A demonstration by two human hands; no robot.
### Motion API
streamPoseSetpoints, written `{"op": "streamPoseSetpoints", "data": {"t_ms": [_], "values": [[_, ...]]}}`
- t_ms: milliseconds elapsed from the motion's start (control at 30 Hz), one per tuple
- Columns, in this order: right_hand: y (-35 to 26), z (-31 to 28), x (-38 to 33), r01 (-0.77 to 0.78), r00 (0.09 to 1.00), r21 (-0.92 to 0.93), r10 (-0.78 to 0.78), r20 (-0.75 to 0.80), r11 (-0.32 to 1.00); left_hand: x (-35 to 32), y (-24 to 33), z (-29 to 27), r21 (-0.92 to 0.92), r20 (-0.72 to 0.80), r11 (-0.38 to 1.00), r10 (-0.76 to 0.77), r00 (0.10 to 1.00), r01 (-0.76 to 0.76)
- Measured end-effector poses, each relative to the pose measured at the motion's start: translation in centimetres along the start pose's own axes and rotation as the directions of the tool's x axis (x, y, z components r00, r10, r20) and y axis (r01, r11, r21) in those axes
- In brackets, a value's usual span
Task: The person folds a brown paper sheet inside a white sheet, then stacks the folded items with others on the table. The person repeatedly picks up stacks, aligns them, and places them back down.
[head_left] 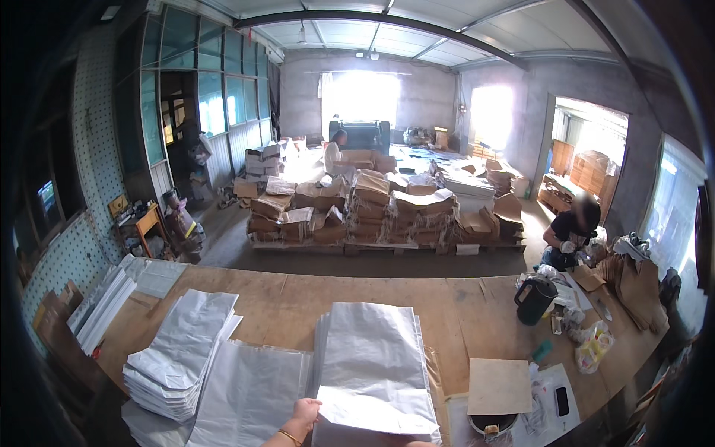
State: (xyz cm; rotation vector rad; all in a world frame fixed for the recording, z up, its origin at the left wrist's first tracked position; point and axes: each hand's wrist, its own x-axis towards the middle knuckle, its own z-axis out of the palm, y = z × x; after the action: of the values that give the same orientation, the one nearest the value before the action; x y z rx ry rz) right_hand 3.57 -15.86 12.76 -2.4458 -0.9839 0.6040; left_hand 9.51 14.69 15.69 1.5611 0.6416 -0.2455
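Note:
My left hand [304, 412], with a gold-coloured bracelet at the wrist, pinches the left edge of the top white sack [374, 357] on the stack in front of me. The sack's near end shows a brighter folded band. Only a sliver of my right hand [421, 444] shows at the lower edge, by the sack's near right corner; its fingers are hidden. Left of this stack lie flat white sheets or sacks [249, 391]. Further left rises another pile of folded white sacks [182, 350], its layers slightly fanned.
On the wooden table [290, 290], a dark kettle [534, 300], a square board [500, 386] over a round container, a phone [562, 401] and a plastic bag [594, 346] sit at right. Brown sacks [633, 287] stand behind. Two people work beyond, near pallets of brown sacks [372, 208].

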Motion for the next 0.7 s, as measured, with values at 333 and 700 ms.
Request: {"op": "streamPoseSetpoints", "data": {"t_ms": [333,700], "values": [[1.5,-12.0,5.3,-0.195,0.913,0.237,0.087,0.399,0.952,0.6,-10.7,-2.8,0.002,0.125,0.973,0.228,0.966,-0.23],[9.0,7.2,-4.2,-0.773,0.48,0.346,0.847,-0.228,0.531,-0.4,-11.6,0.0,0.087,-0.207,0.986,-0.122,0.971,0.143]]}}
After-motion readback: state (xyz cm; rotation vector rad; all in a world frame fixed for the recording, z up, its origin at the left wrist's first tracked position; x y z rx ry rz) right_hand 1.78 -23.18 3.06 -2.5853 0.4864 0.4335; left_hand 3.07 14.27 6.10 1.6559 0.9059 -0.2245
